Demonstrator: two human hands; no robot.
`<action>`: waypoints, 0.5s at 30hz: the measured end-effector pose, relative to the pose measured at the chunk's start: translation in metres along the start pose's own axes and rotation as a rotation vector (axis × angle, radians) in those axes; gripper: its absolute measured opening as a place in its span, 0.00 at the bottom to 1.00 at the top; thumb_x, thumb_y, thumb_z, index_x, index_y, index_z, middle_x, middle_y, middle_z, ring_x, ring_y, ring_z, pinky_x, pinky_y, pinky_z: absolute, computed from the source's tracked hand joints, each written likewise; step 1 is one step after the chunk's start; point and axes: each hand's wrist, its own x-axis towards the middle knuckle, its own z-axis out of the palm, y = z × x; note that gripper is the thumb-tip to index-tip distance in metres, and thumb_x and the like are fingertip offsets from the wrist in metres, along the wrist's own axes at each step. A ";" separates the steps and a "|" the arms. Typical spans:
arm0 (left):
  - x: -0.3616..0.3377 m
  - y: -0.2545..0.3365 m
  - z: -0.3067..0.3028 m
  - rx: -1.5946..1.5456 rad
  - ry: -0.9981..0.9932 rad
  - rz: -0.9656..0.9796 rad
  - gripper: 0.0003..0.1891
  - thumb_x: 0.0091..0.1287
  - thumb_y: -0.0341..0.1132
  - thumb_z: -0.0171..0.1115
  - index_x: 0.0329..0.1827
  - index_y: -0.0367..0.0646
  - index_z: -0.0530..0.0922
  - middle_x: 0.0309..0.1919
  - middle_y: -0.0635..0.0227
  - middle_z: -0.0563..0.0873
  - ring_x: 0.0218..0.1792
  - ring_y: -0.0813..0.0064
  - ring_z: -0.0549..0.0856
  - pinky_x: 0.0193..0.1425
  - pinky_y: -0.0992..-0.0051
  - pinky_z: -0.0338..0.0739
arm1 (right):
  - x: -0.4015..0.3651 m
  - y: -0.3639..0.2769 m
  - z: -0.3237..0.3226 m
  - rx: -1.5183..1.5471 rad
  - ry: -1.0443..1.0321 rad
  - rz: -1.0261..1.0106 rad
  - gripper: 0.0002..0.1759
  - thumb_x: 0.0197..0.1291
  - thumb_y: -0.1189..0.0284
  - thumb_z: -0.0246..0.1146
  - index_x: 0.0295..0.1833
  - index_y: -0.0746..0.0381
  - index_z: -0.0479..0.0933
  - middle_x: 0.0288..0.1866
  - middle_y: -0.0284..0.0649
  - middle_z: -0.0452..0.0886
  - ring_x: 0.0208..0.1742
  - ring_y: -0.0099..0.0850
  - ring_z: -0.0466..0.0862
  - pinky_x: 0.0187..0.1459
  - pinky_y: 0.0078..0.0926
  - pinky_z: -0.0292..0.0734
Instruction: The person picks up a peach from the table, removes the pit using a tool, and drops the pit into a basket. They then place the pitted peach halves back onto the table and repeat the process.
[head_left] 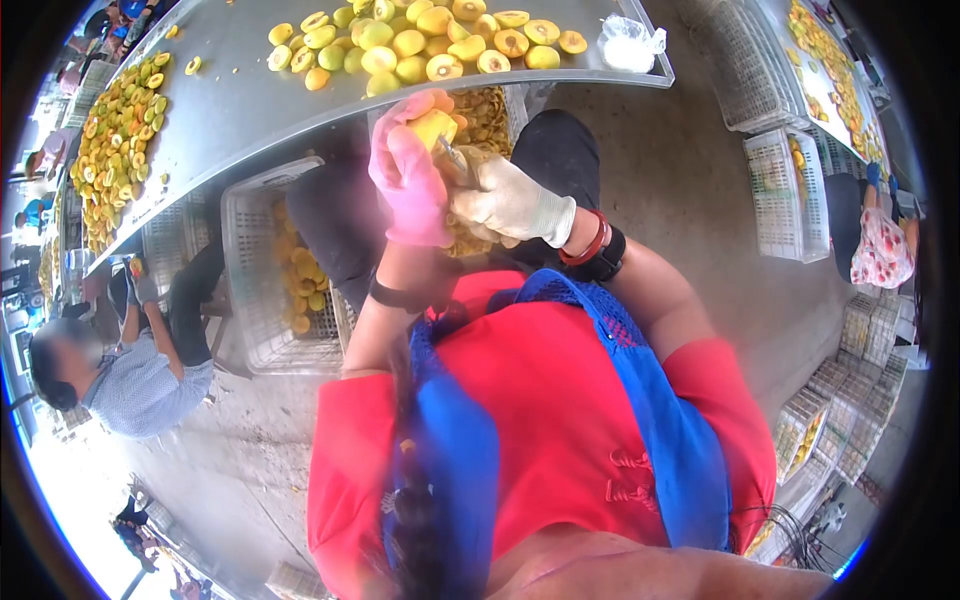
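My left hand (408, 190), in a pink glove, is closed round a yellow peach (433, 128) just off the table's near edge. My right hand (512, 198), in a whitish glove, grips a small metal-tipped tool (453, 155). Its tip is against or very near the peach; the exact contact is hidden. Below both hands, between my knees, stands a container with many yellow pieces (488, 108). Halved peaches (410, 42), some with the stone showing, lie heaped on the metal table (235, 95) in front of me.
A knotted clear plastic bag (630, 45) sits at the table's right corner. Left of my legs is a white crate (250, 290) holding peaches. A co-worker (145, 375) sits farther left, near another heap (120, 150). More crates (785, 195) stand at the right.
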 end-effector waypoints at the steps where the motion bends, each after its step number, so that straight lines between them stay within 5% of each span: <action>1: 0.002 -0.006 -0.004 0.011 -0.072 0.112 0.30 0.79 0.58 0.47 0.56 0.33 0.74 0.50 0.51 0.86 0.41 0.59 0.88 0.49 0.64 0.85 | 0.001 0.003 0.002 -0.092 0.036 -0.114 0.20 0.59 0.74 0.62 0.57 0.67 0.71 0.35 0.57 0.84 0.37 0.59 0.85 0.40 0.44 0.82; 4: -0.001 -0.003 -0.002 -0.135 -0.018 -0.074 0.23 0.78 0.46 0.46 0.54 0.31 0.77 0.45 0.53 0.86 0.39 0.61 0.88 0.49 0.67 0.83 | 0.007 0.021 0.006 -0.425 0.203 -0.332 0.21 0.59 0.74 0.61 0.57 0.68 0.71 0.36 0.59 0.83 0.38 0.61 0.84 0.40 0.46 0.82; 5: 0.000 -0.006 -0.004 -0.071 -0.011 -0.129 0.34 0.78 0.61 0.45 0.54 0.32 0.76 0.46 0.50 0.86 0.41 0.57 0.88 0.49 0.62 0.85 | 0.012 0.031 0.004 -0.399 0.193 -0.352 0.21 0.58 0.74 0.61 0.58 0.68 0.71 0.37 0.59 0.84 0.40 0.60 0.84 0.42 0.47 0.81; 14: 0.000 0.006 -0.008 -0.035 0.088 -0.275 0.39 0.79 0.64 0.35 0.45 0.31 0.81 0.39 0.52 0.88 0.33 0.59 0.87 0.43 0.66 0.85 | 0.013 0.039 0.009 -0.466 0.118 -0.370 0.19 0.58 0.74 0.61 0.54 0.68 0.72 0.37 0.59 0.83 0.40 0.59 0.84 0.42 0.47 0.80; 15: 0.000 0.004 -0.010 -0.005 0.075 -0.197 0.40 0.79 0.64 0.35 0.44 0.31 0.81 0.38 0.53 0.88 0.32 0.60 0.87 0.43 0.66 0.85 | 0.010 0.025 0.009 -0.306 0.043 -0.199 0.18 0.58 0.74 0.61 0.54 0.67 0.72 0.37 0.59 0.83 0.40 0.59 0.84 0.42 0.47 0.80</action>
